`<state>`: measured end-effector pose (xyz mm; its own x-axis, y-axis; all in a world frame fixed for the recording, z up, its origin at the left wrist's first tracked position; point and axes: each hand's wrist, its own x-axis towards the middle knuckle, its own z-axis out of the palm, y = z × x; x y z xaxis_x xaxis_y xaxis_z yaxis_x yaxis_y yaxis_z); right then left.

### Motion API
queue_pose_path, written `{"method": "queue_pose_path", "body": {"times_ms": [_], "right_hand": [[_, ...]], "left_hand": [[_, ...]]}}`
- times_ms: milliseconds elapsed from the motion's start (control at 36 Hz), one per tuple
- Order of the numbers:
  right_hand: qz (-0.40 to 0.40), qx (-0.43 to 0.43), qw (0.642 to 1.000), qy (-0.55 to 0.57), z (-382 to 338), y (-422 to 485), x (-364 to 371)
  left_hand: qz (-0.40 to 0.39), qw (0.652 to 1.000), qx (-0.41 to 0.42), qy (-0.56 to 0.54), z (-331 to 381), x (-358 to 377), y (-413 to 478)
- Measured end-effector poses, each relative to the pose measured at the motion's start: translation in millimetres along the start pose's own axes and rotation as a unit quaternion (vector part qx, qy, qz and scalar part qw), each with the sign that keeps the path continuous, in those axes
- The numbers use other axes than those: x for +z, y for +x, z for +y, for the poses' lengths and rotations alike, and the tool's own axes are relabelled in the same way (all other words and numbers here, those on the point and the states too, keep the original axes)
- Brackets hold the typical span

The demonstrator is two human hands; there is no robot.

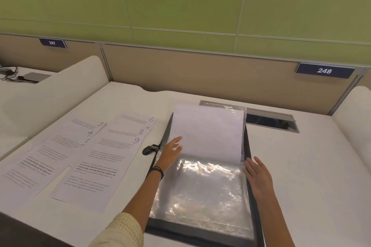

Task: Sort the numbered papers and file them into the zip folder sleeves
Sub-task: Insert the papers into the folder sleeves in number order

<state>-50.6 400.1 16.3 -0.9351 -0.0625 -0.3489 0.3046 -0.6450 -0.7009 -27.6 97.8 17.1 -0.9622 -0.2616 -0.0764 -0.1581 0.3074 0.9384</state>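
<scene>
Here, left hand (170, 152), fingers straight, touches the raised sleeve (208, 132) of the zip folder (180, 233); right hand (259, 176) lies flat and released by its right rim, with numbered papers (90, 156) toward the desk's left edge.

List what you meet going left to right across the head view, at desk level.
papers numbered 3 to 5 → papers numbered 6 to 9 → black zip pull → left hand → right hand → 248 sign

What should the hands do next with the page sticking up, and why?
Probably the left hand should push the raised clear sleeve with its white sheet flat, away. It stands half-turned in the black zip folder, and the empty shiny sleeve beneath needs clearing for the white paper numbered 3.
</scene>
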Motion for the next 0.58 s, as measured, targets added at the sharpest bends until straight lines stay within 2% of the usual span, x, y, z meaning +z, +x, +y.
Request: {"method": "queue_pose_path", "body": {"times_ms": [56,83,139,167,222,250,389,583], "right_hand": [[-0.001,0.032,0.999,-0.003,4.6,0.8,1.6],[-0.025,0.048,0.998,-0.012,5.8,1.4,0.1],[-0.078,0.021,0.997,-0.015,17.2,11.2,-3.4],[-0.092,0.047,0.995,0.005,26.1,14.1,-5.2],[-0.032,0.054,0.997,-0.052,31.7,12.8,2.1],[-0.028,0.052,0.996,-0.064,33.7,10.2,7.3],[-0.072,0.025,0.988,-0.131,49.0,4.5,36.8],[-0.04,0.042,0.983,-0.175,93.4,7.4,86.1]], "left_hand": [[0.0,1.0,0.004,0.003,-4.6,-4.8,-0.9],[0.002,1.0,0.005,0.003,-6.6,-7.0,-1.2],[0.004,1.0,0.008,0.004,-12.6,-14.7,-0.9],[0.003,1.0,0.01,0.006,-16.6,-19.3,-1.1],[0.003,1.0,0.017,0.008,-24.7,-30.3,-1.3],[0.005,1.0,0.019,0.007,-28.7,-36.4,-1.6],[0.063,0.998,0.021,-0.007,-46.8,-72.4,-6.6],[0.147,0.989,0.022,0.008,-71.9,-139.8,-13.0]]}}
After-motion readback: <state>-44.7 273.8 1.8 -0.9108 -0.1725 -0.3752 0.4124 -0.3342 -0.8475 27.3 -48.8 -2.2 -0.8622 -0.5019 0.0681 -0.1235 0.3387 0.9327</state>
